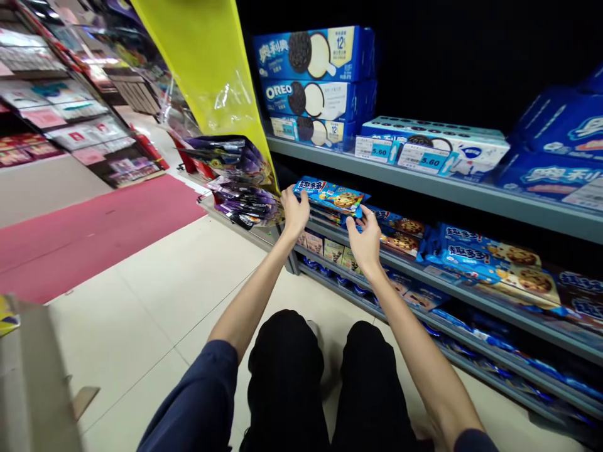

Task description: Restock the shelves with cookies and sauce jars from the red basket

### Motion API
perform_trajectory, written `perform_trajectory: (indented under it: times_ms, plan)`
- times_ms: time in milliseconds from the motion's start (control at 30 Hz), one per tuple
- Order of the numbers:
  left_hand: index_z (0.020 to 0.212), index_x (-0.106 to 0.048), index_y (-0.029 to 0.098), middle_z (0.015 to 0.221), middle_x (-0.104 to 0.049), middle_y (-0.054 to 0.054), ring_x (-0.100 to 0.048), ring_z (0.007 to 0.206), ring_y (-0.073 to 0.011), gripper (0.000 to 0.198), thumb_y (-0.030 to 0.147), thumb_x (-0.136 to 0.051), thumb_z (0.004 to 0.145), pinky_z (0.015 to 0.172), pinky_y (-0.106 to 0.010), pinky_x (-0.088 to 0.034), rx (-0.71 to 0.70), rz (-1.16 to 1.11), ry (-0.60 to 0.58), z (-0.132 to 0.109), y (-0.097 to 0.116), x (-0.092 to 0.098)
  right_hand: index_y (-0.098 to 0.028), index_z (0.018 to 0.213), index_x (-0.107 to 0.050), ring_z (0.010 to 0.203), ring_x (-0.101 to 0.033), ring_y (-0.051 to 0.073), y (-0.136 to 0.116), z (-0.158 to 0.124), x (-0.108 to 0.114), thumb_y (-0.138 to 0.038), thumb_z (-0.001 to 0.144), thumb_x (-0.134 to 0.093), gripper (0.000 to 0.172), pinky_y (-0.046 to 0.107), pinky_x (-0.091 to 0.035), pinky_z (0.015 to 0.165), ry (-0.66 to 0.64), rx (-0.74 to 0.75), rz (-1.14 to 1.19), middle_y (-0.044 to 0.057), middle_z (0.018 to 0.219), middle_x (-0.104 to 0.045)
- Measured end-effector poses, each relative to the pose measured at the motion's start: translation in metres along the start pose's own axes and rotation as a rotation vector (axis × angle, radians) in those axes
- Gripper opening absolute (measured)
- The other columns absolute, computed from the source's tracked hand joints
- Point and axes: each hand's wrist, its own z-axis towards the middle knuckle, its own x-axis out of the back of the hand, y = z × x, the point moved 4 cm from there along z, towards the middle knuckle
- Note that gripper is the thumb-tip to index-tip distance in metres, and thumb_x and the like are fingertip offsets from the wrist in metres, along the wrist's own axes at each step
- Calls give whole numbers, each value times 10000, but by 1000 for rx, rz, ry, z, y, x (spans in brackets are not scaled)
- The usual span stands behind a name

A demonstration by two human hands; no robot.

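A blue cookie packet point(330, 194) with a chocolate-chip cookie printed on it lies between my hands, at the left end of the middle shelf. My left hand point(295, 212) grips its left end, thumb and fingers closed around the edge. At the packet's right end, my right hand point(365, 238) has its thumb and fingers closed on the corner. More blue cookie packets point(402, 232) sit on the shelf just right of and beneath it. Further right lies a stack of light-blue cookie packets point(499, 260).
Blue Oreo boxes point(311, 63) stand on the shelf above, its grey edge point(438, 179) carrying price tags. Purple snack bags point(240, 188) hang by a yellow panel point(202, 63) on the left. Lower shelves hold small boxes point(332, 251). A cardboard box point(38, 376) is at bottom left.
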Motion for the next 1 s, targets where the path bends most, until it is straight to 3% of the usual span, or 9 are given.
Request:
perform_trajectory:
  times_ms: [133, 267, 333, 433, 567, 800, 900, 1000]
  plan:
    - [1443, -492, 64, 1515, -503, -256, -392, 1510, -309, 434, 278, -363, 1087, 1303, -466, -227, -47, 139, 66, 7, -12, -14, -135, 1449, -565, 1265, -614, 277, 15, 6, -23, -373, 954, -601, 551, 479, -481, 1170, 1, 75, -228, 171, 1367, -627]
    - [1474, -467, 123, 1657, -372, -211, -231, 1612, -270, 484, 385, -301, 1103, 1336, -471, -176, -224, 94, 147, -10, -8, -20, -147, 1407, -592, 1320, -549, 290, 18, 8, -28, -374, 980, -586, 484, 479, -417, 1204, 49, 154, -333, 175, 1355, -605]
    - [1453, -503, 152, 1664, -356, -191, -245, 1606, -256, 502, 461, -322, 1101, 1334, -453, -199, -287, 71, 174, -22, -5, -21, -141, 1355, -611, 1295, -548, 295, 17, 11, -29, -371, 981, -596, 439, 475, -412, 1195, 76, 161, -354, 174, 1330, -619]
    - [1424, -545, 162, 1618, -404, -195, -298, 1582, -262, 553, 562, -388, 1076, 1329, -454, -219, -301, 57, 147, -35, -8, -24, -139, 1313, -604, 1249, -551, 299, 17, 13, -31, -374, 986, -600, 403, 476, -429, 1158, 103, 155, -377, 172, 1291, -634]
    - [1524, -457, 149, 1696, -308, -204, -185, 1640, -260, 648, 603, -372, 1070, 1350, -475, -157, -311, 19, 59, -36, -17, -33, -133, 1294, -591, 1220, -554, 300, 20, 12, -34, -368, 986, -605, 387, 460, -453, 1117, 89, 170, -403, 171, 1263, -637]
    - [1578, -397, 132, 1735, -249, -205, -127, 1664, -257, 714, 631, -315, 1074, 1363, -455, -119, -307, 9, 52, -31, -14, -29, -118, 1336, -593, 1269, -558, 295, 16, 16, -35, -345, 997, -581, 408, 480, -449, 1150, 75, 200, -399, 186, 1312, -634]
    - [1570, -392, 161, 1720, -274, -199, -198, 1644, -248, 630, 567, -352, 1090, 1354, -441, -169, -346, -26, 110, -51, -6, -15, -155, 1393, -570, 1248, -596, 267, -4, -19, -14, -355, 1017, -557, 426, 473, -502, 1108, 83, 228, -323, 172, 1370, -613]
    - [1359, -557, 165, 1455, -536, -200, -494, 1439, -245, 452, 491, -382, 1100, 1244, -432, -378, -362, -67, 147, -92, -1, -1, -241, 1386, -616, 1100, -676, 232, -24, -102, 55, -287, 1020, -576, 371, 445, -578, 992, 71, 160, -257, 115, 1297, -672]
